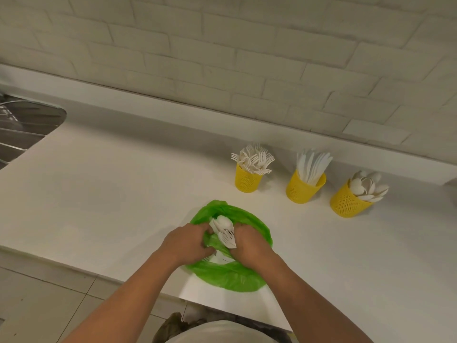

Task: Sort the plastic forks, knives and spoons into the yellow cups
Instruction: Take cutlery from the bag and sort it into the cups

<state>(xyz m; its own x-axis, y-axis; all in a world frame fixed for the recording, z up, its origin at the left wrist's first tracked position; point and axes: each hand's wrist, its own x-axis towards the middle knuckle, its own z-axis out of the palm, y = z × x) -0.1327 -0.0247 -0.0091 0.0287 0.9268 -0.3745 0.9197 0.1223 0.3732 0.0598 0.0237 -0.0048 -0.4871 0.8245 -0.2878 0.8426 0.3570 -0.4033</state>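
Observation:
A green plastic bag (230, 276) lies on the white counter near its front edge. Both hands are in its mouth: my left hand (185, 243) grips the bag's left side, and my right hand (249, 246) grips the right side against a bundle of white plastic cutlery (223, 230) that sticks out between them. Three yellow perforated cups stand at the back right: the left cup (248, 180) holds forks, the middle cup (303, 188) holds knives, the right cup (347, 203) holds spoons.
A metal sink drainer (22, 127) sits at the far left of the white counter (111, 194). A white brick wall runs behind the cups. The tiled floor shows below the counter's front edge.

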